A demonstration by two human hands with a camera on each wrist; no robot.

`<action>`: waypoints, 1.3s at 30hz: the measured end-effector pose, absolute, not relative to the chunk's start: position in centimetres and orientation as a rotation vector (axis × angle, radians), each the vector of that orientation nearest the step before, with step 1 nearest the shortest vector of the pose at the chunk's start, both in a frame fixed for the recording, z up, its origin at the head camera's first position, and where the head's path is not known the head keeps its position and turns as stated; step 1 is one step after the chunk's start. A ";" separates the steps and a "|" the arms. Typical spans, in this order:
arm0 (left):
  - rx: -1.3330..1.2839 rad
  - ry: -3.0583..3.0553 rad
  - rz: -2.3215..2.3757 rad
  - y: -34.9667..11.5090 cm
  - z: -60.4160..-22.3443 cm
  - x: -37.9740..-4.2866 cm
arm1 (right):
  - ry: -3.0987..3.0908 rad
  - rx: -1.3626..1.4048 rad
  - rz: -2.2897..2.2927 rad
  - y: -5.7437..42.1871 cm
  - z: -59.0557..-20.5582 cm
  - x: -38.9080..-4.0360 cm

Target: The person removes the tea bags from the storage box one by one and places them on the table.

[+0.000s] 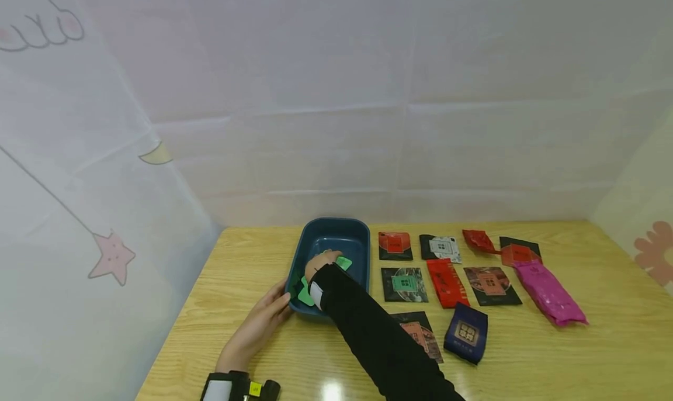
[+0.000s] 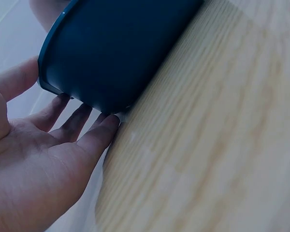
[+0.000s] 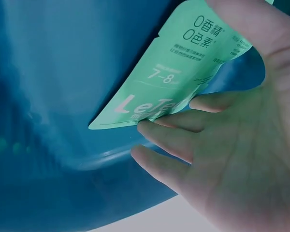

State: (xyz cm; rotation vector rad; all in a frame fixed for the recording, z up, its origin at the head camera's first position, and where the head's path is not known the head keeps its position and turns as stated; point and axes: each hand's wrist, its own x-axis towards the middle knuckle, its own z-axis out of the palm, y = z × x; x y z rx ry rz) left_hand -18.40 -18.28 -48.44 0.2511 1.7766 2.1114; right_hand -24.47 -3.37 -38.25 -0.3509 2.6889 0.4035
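A dark blue plastic bin (image 1: 327, 228) stands at the back left part of the table. At its near left corner is my left hand (image 1: 263, 319), gripping the corner from outside; in the left wrist view the thumb is at the rim and the fingertips touch the wall. My right hand (image 1: 318, 266) reaches into the bin and holds a green packet (image 3: 166, 67) printed with "LeTe", the thumb on one side and fingers along its edge. Another bit of green packaging (image 1: 305, 294) shows below the wrist inside the bin, partly covered by the right sleeve (image 1: 375, 331).
Right of the bin lie several flat dark packets, among them a green-labelled one (image 1: 405, 284), plus a red packet (image 1: 447, 282), a small red pouch (image 1: 479, 241), a navy packet (image 1: 467, 332) and a magenta packet (image 1: 552, 296). The right forearm partly covers an orange-labelled packet (image 1: 428, 339). A pale sheet hangs behind.
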 end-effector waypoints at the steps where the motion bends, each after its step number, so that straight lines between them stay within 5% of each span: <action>1: 0.250 1.774 2.115 -18.3 -48.4 -18.4 | 2.687 -0.352 0.385 -3.4 -38.2 -24.5; 23: 0.238 1.775 2.120 -18.4 -48.5 -18.4 | 2.616 -0.666 0.175 -1.6 -36.5 -25.1; 39: 0.267 1.755 2.123 -18.2 -48.8 -18.8 | 2.868 -1.121 0.670 1.8 -37.3 -22.3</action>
